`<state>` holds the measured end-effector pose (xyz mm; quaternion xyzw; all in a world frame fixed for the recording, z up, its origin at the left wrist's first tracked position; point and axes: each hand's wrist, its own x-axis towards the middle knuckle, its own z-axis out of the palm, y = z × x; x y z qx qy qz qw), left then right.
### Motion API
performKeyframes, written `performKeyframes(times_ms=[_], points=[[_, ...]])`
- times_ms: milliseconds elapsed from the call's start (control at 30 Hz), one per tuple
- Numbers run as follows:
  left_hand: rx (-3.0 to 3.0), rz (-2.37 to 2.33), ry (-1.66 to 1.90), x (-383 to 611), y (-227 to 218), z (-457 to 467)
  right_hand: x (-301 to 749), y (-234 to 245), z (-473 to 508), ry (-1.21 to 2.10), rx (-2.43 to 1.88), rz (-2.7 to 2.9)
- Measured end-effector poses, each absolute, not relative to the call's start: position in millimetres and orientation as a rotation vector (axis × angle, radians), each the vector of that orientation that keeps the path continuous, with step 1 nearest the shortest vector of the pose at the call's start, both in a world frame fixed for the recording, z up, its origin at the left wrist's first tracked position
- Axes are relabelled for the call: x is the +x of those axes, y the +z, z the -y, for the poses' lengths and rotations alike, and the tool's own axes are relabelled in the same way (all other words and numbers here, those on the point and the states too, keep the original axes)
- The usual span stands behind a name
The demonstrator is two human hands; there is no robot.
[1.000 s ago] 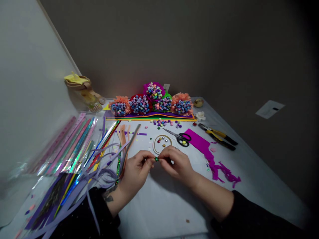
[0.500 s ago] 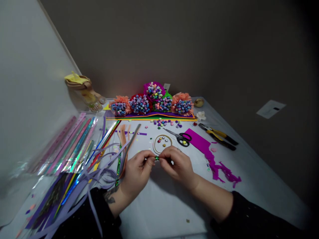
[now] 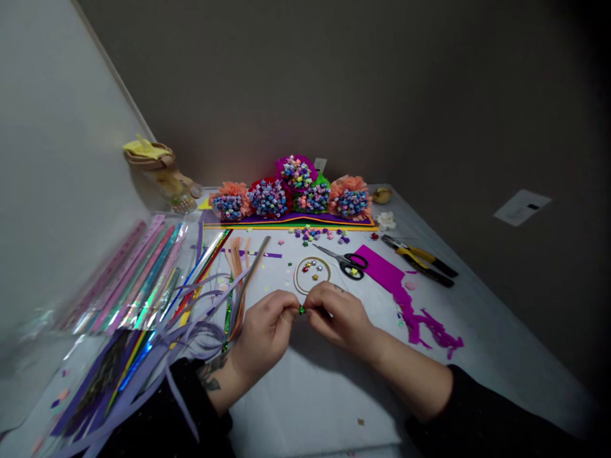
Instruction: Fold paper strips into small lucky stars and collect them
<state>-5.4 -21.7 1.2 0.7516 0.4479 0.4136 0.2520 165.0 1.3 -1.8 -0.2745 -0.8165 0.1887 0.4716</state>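
Note:
My left hand (image 3: pixel 268 326) and my right hand (image 3: pixel 342 318) meet over the middle of the white table, fingertips pinched together. Between them sits a small shiny green paper star (image 3: pixel 302 310), gripped from both sides; its finer folds are too small to make out. Just beyond the fingers lies a thin round hoop (image 3: pixel 328 270) with several metallic paper stars (image 3: pixel 315 277) inside it. Black-handled scissors (image 3: pixel 344 259) rest to the right of the hoop, with a yellow star by the handle.
Paper strips (image 3: pixel 200 318) and wrapped strip packs (image 3: pixel 128 273) cover the left side. Star-filled crepe flowers (image 3: pixel 267 198) line the back, with loose stars (image 3: pixel 310 236) before them. Magenta crepe paper (image 3: pixel 379 267) and yellow-black pliers (image 3: pixel 420 259) lie right. A boot-shaped holder (image 3: pixel 165 175) stands back left.
Both hands have dipped slightly toward me and the fingertips have drawn closer together around the green star. The objects on the table stay put.

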Motion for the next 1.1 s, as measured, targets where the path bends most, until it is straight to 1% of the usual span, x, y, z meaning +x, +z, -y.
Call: performKeyframes(times_ms=[400,633,833,967,1100], points=[[2.060,-1.131,1.149,-5.0,4.1,19.2,159.7,-2.6,7.3,0.407,-0.640,2.017],[1.827,-1.292,1.131,-6.3,-3.1,17.3,159.7,0.1,4.0,0.467,-0.727,1.965],[1.792,-1.351,1.053,-4.2,-7.4,11.6,163.3,-2.5,1.8,0.522,-0.816,1.946],[1.885,-1.385,0.981,-5.2,-8.6,5.7,169.9,-6.3,-12.8,0.621,-1.079,1.736],[2.042,-1.297,0.828,-3.2,-7.2,9.6,179.2,-9.5,-27.1,0.857,-1.267,1.318]])
